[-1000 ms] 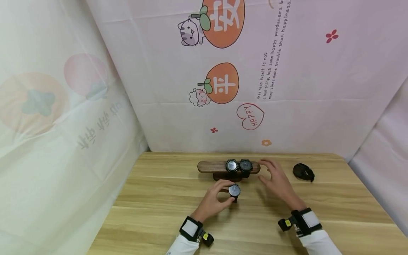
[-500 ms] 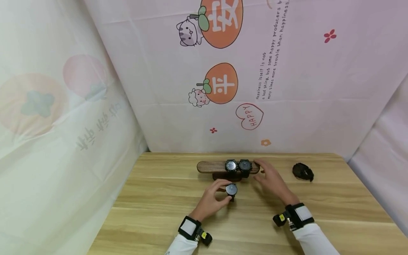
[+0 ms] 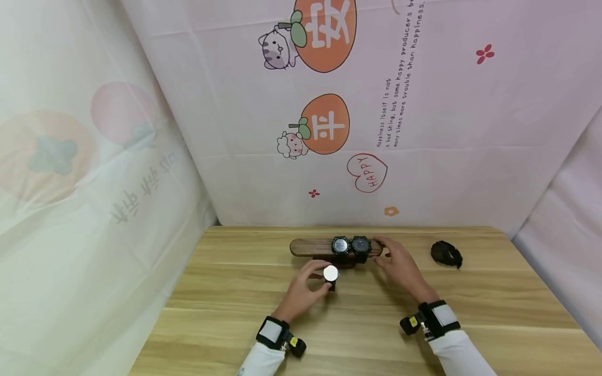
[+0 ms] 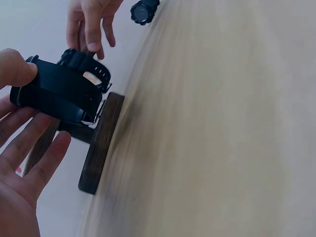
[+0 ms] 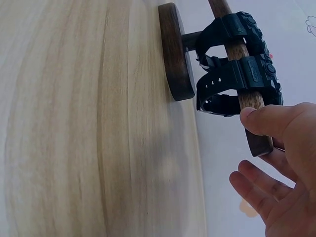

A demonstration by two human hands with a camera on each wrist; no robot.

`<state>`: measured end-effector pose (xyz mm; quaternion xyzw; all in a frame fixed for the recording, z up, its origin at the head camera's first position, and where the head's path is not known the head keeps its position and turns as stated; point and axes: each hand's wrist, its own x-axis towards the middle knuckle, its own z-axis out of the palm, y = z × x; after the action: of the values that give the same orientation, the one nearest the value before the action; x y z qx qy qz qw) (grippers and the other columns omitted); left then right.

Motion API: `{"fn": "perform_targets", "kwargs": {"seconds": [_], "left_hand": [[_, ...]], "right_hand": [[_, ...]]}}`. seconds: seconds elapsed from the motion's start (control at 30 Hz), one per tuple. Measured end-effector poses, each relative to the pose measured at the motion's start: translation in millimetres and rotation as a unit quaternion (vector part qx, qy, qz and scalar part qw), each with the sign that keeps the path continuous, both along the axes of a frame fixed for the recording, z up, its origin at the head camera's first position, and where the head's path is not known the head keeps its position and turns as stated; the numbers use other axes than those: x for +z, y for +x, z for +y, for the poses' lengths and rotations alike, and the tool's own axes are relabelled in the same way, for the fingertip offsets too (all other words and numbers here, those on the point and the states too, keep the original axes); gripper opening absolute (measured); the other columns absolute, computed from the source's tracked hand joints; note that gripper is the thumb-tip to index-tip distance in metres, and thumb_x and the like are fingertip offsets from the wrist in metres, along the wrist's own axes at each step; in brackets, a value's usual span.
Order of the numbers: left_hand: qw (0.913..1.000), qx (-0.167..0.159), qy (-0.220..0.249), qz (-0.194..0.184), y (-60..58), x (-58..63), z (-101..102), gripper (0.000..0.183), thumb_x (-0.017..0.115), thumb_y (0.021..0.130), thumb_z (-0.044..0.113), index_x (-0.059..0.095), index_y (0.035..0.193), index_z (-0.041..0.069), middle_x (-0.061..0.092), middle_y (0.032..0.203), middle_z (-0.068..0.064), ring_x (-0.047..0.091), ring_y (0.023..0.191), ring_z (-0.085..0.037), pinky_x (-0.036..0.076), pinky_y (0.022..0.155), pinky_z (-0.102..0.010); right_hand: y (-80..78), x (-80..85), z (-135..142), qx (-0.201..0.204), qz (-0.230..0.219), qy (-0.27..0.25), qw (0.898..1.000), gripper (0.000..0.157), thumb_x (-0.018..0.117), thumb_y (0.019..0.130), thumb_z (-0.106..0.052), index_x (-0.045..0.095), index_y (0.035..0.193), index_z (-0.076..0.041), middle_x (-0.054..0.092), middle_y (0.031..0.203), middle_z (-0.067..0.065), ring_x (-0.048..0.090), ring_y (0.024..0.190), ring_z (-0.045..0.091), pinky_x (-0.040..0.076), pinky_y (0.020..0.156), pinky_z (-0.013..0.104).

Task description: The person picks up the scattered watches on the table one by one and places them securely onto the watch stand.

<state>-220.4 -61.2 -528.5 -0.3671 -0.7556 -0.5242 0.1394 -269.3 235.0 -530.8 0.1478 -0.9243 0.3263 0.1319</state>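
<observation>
My left hand (image 3: 298,295) pinches a round-faced black wristwatch (image 3: 331,273) between thumb and fingers, in front of a dark wooden watch stand (image 3: 308,247). In the left wrist view that watch's closed strap (image 4: 59,89) hides part of the stand. Two other black wristwatches, one with a light dial (image 3: 340,245) and one with a dark dial (image 3: 361,245), sit side by side around the stand's bar, right of its middle. My right hand (image 3: 400,266) grips the bar's right end; the right wrist view shows the thumb (image 5: 261,121) pressed on the wood beside the nearer watch.
Another black watch (image 3: 446,254) lies on the wooden table (image 3: 376,334) to the right of the stand. A printed white cloth (image 3: 263,193) hangs behind the table's back edge, with more cloth at both sides.
My left hand has carried its watch leftward and slightly back toward the stand, and the dial now shines bright. My right hand has moved left and taken hold of the bar's end.
</observation>
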Motion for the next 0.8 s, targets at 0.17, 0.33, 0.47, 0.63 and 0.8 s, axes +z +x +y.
{"fn": "perform_targets", "kwargs": {"seconds": [0.17, 0.33, 0.47, 0.63, 0.8], "left_hand": [[0.9996, 0.026, 0.005, 0.012, -5.8, 3.6, -9, 0.049, 0.071, 0.079, -0.009, 0.055, 0.125, -0.008, 0.056, 0.122, -0.026, 0.057, 0.105, -0.035, 0.055, 0.080, -0.053], [0.9993, 0.034, 0.011, 0.013, -11.5, 4.0, -19, 0.048, 0.071, 0.079, -0.010, 0.054, 0.125, -0.009, 0.055, 0.121, -0.027, 0.058, 0.103, -0.037, 0.056, 0.078, -0.053], [0.9989, 0.040, 0.017, 0.020, -15.7, 3.7, -26, 0.048, 0.070, 0.080, -0.009, 0.054, 0.125, -0.009, 0.056, 0.121, -0.028, 0.057, 0.104, -0.038, 0.054, 0.078, -0.056], [0.9973, 0.062, 0.012, 0.039, -20.4, 3.5, -33, 0.048, 0.071, 0.079, -0.010, 0.055, 0.124, -0.008, 0.058, 0.118, -0.026, 0.057, 0.104, -0.033, 0.055, 0.079, -0.050], [0.9974, 0.061, 0.019, 0.034, -22.7, 2.1, -39, 0.047, 0.069, 0.079, -0.012, 0.054, 0.124, -0.010, 0.056, 0.119, -0.029, 0.057, 0.102, -0.036, 0.054, 0.076, -0.056]], "right_hand": [[0.2, 0.8, -1, 0.000, 0.010, -0.007, 1.000, 0.060, 0.072, 0.087, -0.015, 0.047, 0.140, -0.003, 0.051, 0.136, 0.018, 0.048, 0.119, 0.033, 0.053, 0.086, 0.048], [1.0, 1.2, -1, 0.000, 0.012, -0.014, 1.000, 0.060, 0.072, 0.086, -0.014, 0.047, 0.139, -0.003, 0.052, 0.134, 0.018, 0.049, 0.118, 0.033, 0.053, 0.086, 0.049], [0.9, 0.0, -1, -0.004, 0.006, -0.017, 1.000, 0.060, 0.072, 0.086, -0.013, 0.047, 0.140, -0.004, 0.052, 0.134, 0.018, 0.049, 0.118, 0.033, 0.052, 0.086, 0.049], [0.8, -0.1, -1, -0.007, 0.008, -0.015, 1.000, 0.060, 0.072, 0.086, -0.014, 0.048, 0.139, -0.004, 0.053, 0.132, 0.018, 0.049, 0.117, 0.034, 0.052, 0.086, 0.049], [0.8, 0.0, -1, -0.008, 0.011, -0.014, 1.000, 0.059, 0.072, 0.085, -0.014, 0.048, 0.139, -0.004, 0.053, 0.132, 0.018, 0.049, 0.117, 0.034, 0.052, 0.086, 0.050]]}}
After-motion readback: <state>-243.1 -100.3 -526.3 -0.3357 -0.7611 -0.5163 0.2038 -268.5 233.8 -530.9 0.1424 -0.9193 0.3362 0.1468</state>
